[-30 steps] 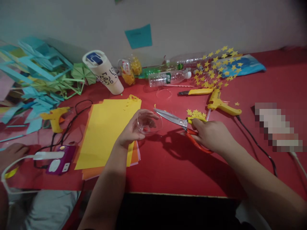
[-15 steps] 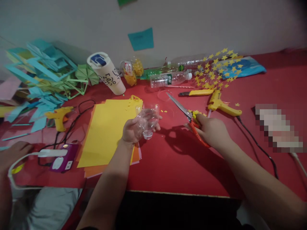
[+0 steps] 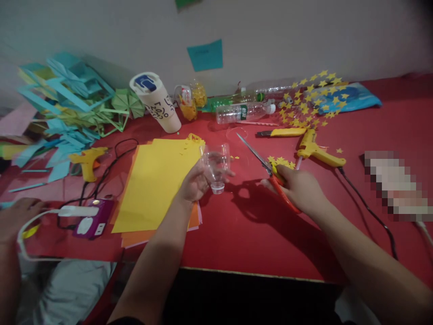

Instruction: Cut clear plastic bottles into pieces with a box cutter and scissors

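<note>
The left hand is holding a clear plastic bottle top, already severed from its body, neck lowest in view, over the red surface. Well apart, the right hand is gripping steel scissors with red-and-yellow handles. A white-capped clear plastic bottle is lying behind, seemingly still uncut.

I see the scissors partly hidden by the right hand. Green paper is cut by the upper edge; faint marks on the teal note are too small for me to read.
</note>
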Available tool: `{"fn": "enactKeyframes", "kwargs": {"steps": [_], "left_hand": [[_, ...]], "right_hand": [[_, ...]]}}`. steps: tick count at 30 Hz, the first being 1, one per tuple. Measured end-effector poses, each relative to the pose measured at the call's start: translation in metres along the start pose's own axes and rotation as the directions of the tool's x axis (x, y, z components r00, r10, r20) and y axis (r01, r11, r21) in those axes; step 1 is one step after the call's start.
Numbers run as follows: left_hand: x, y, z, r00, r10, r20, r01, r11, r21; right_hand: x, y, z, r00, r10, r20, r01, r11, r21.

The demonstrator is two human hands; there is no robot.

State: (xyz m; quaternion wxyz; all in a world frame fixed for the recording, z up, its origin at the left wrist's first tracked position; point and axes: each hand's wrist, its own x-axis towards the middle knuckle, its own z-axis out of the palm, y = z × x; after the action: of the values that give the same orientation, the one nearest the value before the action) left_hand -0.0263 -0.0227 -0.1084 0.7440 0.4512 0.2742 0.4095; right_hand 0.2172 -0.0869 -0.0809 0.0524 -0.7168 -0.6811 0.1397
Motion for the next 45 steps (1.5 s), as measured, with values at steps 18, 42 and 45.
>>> {"fn": "enactKeyframes", "kwargs": {"steps": [18, 42, 45], "left_hand": [[0.015, -0.032, -0.009, 0.585, 0.807, 0.079, -0.461, 0.25, 0.851], [0.011, -0.044, 0.002, 0.517, 0.855, 0.043, -0.352, 0.167, 0.921], [0.012, -0.042, 0.002, 0.518, 0.854, 0.046, -0.367, 0.174, 0.914]], "right_hand": [[-0.008, -0.011, 0.005, 0.995, -0.103, -0.015, 0.098, 0.975, -0.198], [-0.012, -0.022, 0.008, 0.993, -0.104, -0.05, 0.092, 0.975, -0.204], [-0.011, -0.02, 0.01, 0.992, -0.112, -0.055, 0.098, 0.973, -0.209]]}}
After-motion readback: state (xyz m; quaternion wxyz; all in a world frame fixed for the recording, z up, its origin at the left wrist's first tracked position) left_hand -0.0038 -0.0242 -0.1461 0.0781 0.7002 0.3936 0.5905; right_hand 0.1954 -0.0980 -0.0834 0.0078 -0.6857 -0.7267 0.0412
